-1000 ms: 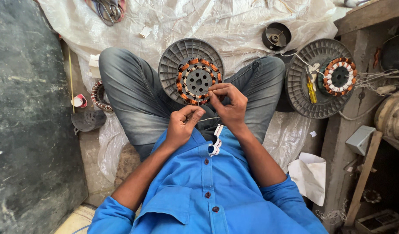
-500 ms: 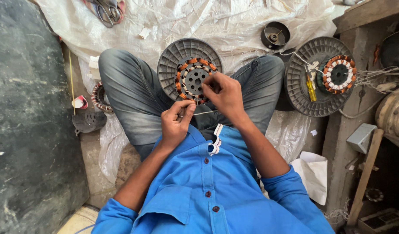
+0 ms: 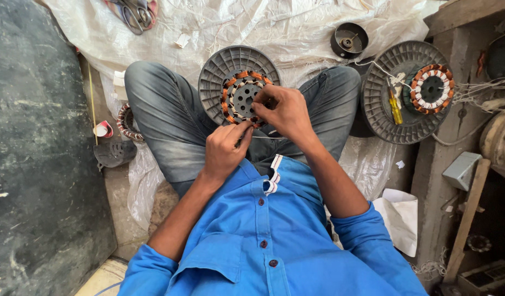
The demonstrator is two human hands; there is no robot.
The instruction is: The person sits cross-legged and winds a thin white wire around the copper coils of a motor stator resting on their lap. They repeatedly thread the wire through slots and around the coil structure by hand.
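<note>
A dark slab (image 3: 38, 153) fills the left side, its far edge cut off by the frame. A crumpled white sheet (image 3: 296, 27) covers the floor ahead of the person, who sits cross-legged in jeans and a blue shirt (image 3: 263, 246); the lower body of the shirt runs out of the frame. At the right stands a rough wooden bench (image 3: 461, 16), only partly in view, with shadowed clutter beneath it that is hard to make out. A grey ribbed spool (image 3: 398, 118) leans beside the bench with a second stator (image 3: 431, 89) and a yellow screwdriver (image 3: 395, 107) on it. Another grey spool (image 3: 219, 71) rests between the knees, and on it lies the stator (image 3: 242, 98), a ring of copper coils around a holed metal core. The right hand (image 3: 282, 112) covers the ring's near right edge, fingers curled and pinched on something there; what it grips is hidden. The left hand (image 3: 225, 151) sits just below the ring, closed into a loose fist, thumb and forefinger pinched on a thin wire that is barely visible. A small dark cup (image 3: 349, 39) sits on the sheet, scissors (image 3: 134, 13) are cut off at the top, and a third coil ring (image 3: 126, 123) is half hidden behind the left knee.
</note>
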